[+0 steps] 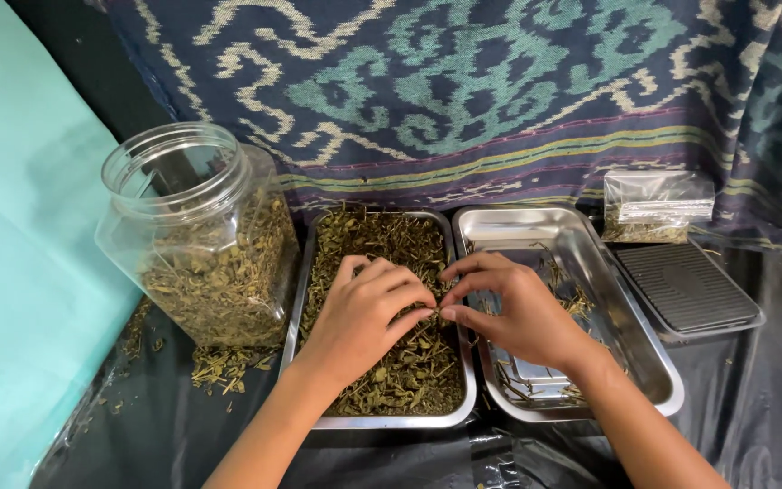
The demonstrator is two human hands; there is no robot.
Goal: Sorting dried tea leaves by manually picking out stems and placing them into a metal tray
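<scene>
Head view, looking down at a work surface covered in dark plastic sheet.

Left hand rests palm-down over the left steel tray, fingers curled, tips meeting the right hand at the seam between the two trays. Right hand lies over the right steel tray, thumb and forefinger pinched narrow. Both hands appear to nip a small bit of dried herb between them; the piece itself is too small to make out.

Left tray: filled with dried green-brown herb, stems and leaf bits. Right tray: mostly bare metal, a thin scatter of stems along the bottom and near edge.

Clear plastic jar, lid off, stands just left of the left tray, partly filled with the same herb; loose crumbs at its foot. Small black scale sits right of the trays, a clear bag behind it. Patterned woven cloth hangs at the back.
</scene>
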